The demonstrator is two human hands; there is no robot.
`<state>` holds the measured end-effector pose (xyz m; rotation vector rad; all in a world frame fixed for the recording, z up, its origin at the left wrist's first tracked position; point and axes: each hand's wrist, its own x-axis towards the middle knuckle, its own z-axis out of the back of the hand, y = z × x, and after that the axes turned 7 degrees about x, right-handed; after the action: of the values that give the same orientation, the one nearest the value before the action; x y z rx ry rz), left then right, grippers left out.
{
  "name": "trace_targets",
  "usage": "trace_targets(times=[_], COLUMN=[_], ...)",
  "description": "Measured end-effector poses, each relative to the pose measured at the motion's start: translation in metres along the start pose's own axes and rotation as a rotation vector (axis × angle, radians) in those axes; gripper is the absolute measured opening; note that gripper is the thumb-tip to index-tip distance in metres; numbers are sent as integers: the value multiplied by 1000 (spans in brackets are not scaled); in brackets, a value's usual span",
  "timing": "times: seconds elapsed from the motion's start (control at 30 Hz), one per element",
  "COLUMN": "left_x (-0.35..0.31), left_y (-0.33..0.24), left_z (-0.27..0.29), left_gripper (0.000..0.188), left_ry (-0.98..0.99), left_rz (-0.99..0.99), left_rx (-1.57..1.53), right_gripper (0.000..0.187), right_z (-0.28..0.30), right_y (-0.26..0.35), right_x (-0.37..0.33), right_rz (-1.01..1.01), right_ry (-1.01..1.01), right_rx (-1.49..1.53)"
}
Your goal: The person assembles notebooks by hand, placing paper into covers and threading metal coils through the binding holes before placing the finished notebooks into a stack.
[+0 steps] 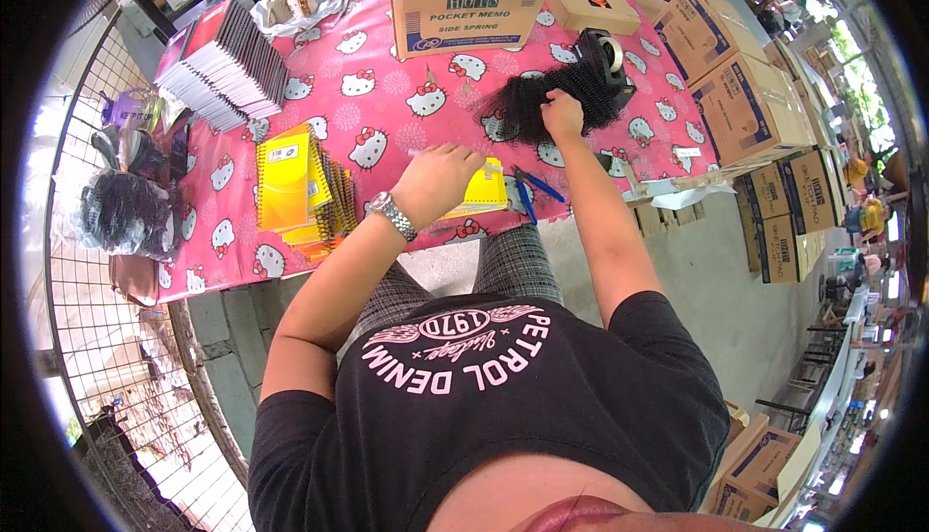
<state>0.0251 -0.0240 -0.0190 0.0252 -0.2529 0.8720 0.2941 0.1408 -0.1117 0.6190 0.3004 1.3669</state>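
A: Head cam, our only view. What've we got in front of us?
B: Yellow notebook (488, 187), just off ctr twd 12 o'clock, flat on the pink tablecloth (426, 101). Bright yellow cover w/ a small pale patch, pale edges under it.
A: Our L hand (445, 182)?
B: Palm down, fingers loosely bent, at the notebook's L side & partly over it. Can't tell if it grips anything; there's a pale bit by the fingertips, too small to ID. Metal watch (390, 215) on that wrist.
A: R hand (563, 116)?
B: At 1 o'clock, fingers drawn tog. on a heap of black coils (552, 97). Can't tell if a coil's pinched; tips are lost in the tangle.
A: Coils' look?
B: Thin, springy, matted, approx. one dark mass. Single ones hard to pick out. Tape dispenser (613, 60) is just beyond, also 1 o'clock.
A: Other bits near us?
B: Blue-handled pliers (545, 188) at 2 o'clock, just R of the notebook, handles apart. Stack of yellow notebooks (287, 186) at 10, black coils along its R edge, a bit uneven.
A: What's hidden?
B: Our L hand & wrist cover the notebook's L part, so we can't see if that edge has a coil. Big carton (469, 24) at 12 is cut off by the top edge.
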Motion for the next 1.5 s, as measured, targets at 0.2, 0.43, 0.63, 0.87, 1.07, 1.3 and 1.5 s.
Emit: trace_targets(times=[0.2,0.43,0.63,0.87,1.07,1.3,1.5], left_x=[12,7,10,10,10,10,12], left_y=[-8,-3,-6,-7,-6,-7,-24], left_z=[-16,-20,-21,-21,-22,-20,-13], left_gripper=[15,13,13,14,14,16,25], left_ry=[-211,-249,-272,-294,-297,-240,-200], left_rz=[85,93,52,57,62,78,51], left_rx=[9,-94,-106,-99,-103,-92,17], right_gripper=[29,23,22,23,29,32,43], right_z=[26,81,74,74,69,61,90], right_y=[-5,53,49,49,57,50,69], right_x=[-11,-113,-151,-159,-165,-173,-183], right_rz=[192,462,407,464,460,619,46], right_ry=[-154,454,312,172,39,-20,368], right_rx=[-57,596,776,693,580,470,775])
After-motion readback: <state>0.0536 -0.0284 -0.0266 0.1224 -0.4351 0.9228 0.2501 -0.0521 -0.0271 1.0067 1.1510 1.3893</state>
